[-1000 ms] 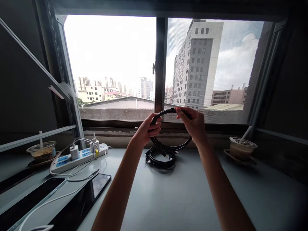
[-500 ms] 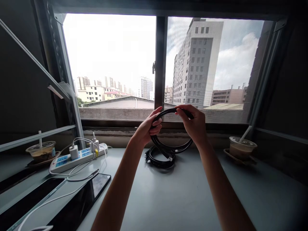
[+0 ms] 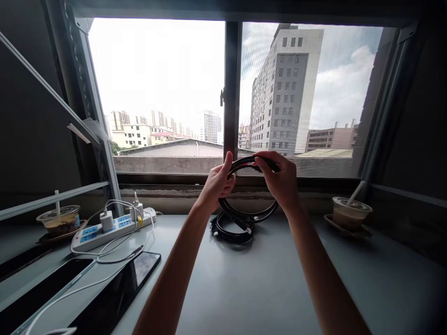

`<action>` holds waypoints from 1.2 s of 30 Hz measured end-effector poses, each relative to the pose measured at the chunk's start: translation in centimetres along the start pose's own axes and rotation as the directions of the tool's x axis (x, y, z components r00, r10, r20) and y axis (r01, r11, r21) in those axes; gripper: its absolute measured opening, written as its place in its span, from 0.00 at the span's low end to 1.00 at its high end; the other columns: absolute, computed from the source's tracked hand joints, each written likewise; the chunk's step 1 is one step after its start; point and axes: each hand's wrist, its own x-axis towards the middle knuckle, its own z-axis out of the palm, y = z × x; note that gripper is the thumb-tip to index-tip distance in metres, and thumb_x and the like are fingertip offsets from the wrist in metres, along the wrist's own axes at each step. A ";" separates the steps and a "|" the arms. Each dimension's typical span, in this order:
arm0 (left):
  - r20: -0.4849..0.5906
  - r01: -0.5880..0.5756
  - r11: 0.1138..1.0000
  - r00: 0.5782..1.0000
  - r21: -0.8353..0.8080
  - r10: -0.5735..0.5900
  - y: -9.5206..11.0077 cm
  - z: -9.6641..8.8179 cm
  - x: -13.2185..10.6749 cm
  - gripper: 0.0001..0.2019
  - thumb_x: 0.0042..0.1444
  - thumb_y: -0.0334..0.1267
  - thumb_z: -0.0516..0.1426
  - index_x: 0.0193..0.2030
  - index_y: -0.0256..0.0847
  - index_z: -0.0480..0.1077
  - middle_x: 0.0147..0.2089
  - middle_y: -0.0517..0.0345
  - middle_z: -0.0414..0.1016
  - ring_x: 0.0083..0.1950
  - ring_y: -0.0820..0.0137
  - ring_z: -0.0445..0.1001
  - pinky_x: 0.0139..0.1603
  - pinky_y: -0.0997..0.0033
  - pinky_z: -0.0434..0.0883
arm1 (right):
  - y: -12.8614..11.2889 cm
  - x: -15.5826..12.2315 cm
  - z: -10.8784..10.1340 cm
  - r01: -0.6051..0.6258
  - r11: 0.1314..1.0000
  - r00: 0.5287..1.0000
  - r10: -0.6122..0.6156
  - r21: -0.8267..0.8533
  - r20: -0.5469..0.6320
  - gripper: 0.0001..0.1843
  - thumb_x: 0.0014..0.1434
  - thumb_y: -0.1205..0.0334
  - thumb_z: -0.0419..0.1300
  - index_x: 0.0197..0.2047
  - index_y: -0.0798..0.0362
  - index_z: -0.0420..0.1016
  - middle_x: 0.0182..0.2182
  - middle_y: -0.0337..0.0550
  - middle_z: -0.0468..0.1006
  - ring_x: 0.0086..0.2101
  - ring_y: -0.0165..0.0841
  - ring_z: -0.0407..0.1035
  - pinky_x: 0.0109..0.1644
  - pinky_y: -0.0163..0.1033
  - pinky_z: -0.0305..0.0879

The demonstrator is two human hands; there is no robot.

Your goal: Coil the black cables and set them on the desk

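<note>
A coiled black cable (image 3: pixel 267 215) is held up between my two hands above the table. My left hand (image 3: pixel 219 185) is closed round the left side of the loop, its thumb pointing up. At the upper right of the loop, my right hand (image 3: pixel 281 174) pinches the cable between thumb and fingers. A light-coloured plug (image 3: pixel 248 230) hangs at the bottom of the held coil. Behind and below it, a second black cable coil (image 3: pixel 232 238) with pale connector ends lies on the table.
On the left, a white power strip (image 3: pixel 104 235) carries chargers and white cords, with a black tablet-like device (image 3: pixel 122 284) in front. Drink cups stand at the left (image 3: pixel 59 221) and right (image 3: pixel 351 214). A window (image 3: pixel 157 93) rises behind the table (image 3: pixel 265 288).
My left hand has turned and shifted slightly right along the loop, its thumb now raised. The top of the coil shows more separate strands. My right hand stays nearly still.
</note>
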 end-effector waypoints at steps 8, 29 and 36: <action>-0.055 -0.022 0.994 0.998 0.105 0.028 -0.1 0.1 0.0 0.14 0.53 0.47 0.58 0.31 0.37 0.74 0.15 0.69 0.46 0.15 0.83 0.41 0.13 0.79 0.38 | 0.4 -0.2 0.4 0.009 0.995 0.999 -0.005 -0.094 0.044 0.10 0.60 0.55 0.56 0.37 0.51 0.75 0.28 0.38 0.77 0.31 0.33 0.72 0.38 0.36 0.64; -0.136 0.040 0.902 0.991 0.430 0.021 0.7 -2.1 0.1 0.20 0.47 0.53 0.59 0.19 0.38 0.66 0.16 0.69 0.44 0.17 0.82 0.41 0.17 0.75 0.40 | -1.0 -0.4 -0.7 -0.577 0.817 0.676 0.486 -0.013 0.554 0.32 0.52 0.35 0.55 0.25 0.60 0.72 0.19 0.44 0.73 0.14 0.22 0.56 0.18 0.28 0.56; -0.021 0.035 0.933 0.999 0.358 -0.030 0.6 -2.6 0.3 0.18 0.47 0.53 0.60 0.24 0.38 0.69 0.18 0.69 0.41 0.17 0.83 0.39 0.17 0.76 0.37 | -1.8 -0.2 -1.4 -0.628 0.778 0.585 0.452 0.025 0.673 0.31 0.57 0.38 0.53 0.25 0.61 0.73 0.20 0.47 0.75 0.13 0.20 0.53 0.16 0.26 0.55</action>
